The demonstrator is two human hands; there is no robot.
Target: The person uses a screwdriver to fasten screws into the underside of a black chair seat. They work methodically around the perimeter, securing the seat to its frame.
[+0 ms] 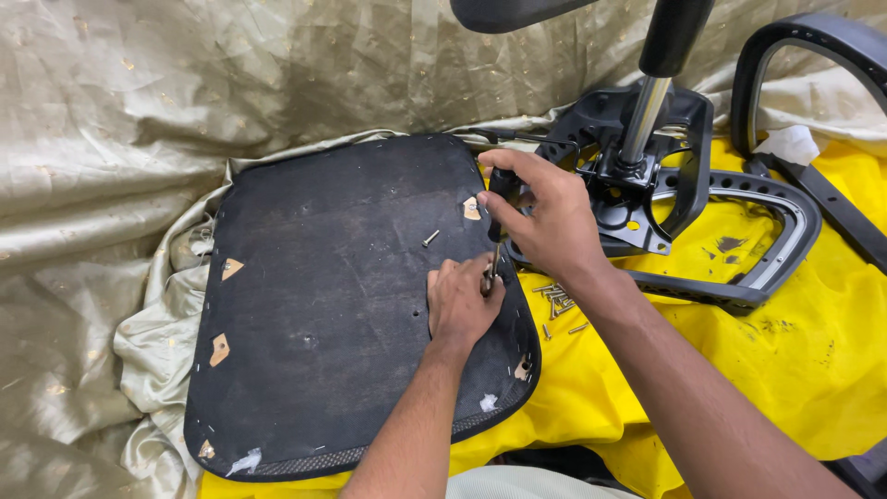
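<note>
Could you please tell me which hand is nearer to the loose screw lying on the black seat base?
Left. The left hand rests just below-right of the loose screw; the right hand grips the screwdriver farther right.

Screwdriver (496,242) mostly hidden in right hand (545,222); chair armrest (813,55) cut off at the edge

There is just one camera, and it sits on the person's head; it looks down and a bit forward, close to the floor work; both arms come in from the bottom edge, so the left hand (462,305) and right hand (540,217) land near the middle; the black seat board (323,305) fills the middle; the chair base (647,166) sits at the top right.
</note>
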